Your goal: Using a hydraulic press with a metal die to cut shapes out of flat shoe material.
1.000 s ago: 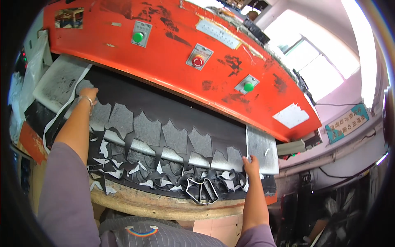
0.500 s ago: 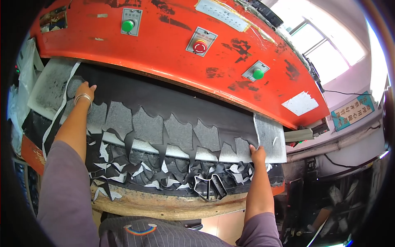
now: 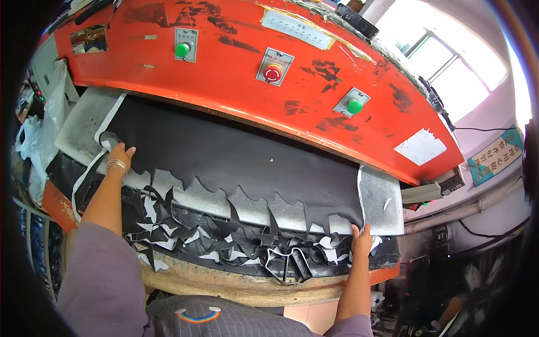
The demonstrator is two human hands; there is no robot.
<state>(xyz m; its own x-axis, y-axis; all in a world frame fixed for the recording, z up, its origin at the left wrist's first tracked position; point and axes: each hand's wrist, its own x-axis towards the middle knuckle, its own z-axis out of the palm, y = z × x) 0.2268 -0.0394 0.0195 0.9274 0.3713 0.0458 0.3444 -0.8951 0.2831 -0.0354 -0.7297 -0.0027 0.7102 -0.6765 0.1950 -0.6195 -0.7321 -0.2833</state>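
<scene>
A wide dark sheet (image 3: 236, 151) of leather-like material with white side edges lies across a pale board (image 3: 202, 203). Its near edge is ragged with cut-out shapes, and narrow strips hang past the board's front. At the sheet's left near corner, my left hand (image 3: 119, 156) pinches the material, thumb up. My right hand (image 3: 361, 242) grips the right near corner in the same way. Nearer me, a metal cutting die (image 3: 288, 265) with an angular outline rests among black and white scraps (image 3: 210, 242).
An orange machine beam (image 3: 224, 67) spans the far side, just above the sheet. It carries two green buttons (image 3: 354, 106) and a red button (image 3: 272, 73). A worn wooden edge (image 3: 224, 285) runs along the front. Plastic bags (image 3: 35, 137) hang at the left.
The sheet has slid toward me over the board, so its cut-out edge sits lower and more strips hang down. Both hands have come nearer with it, still holding the corners. The view has shifted slightly.
</scene>
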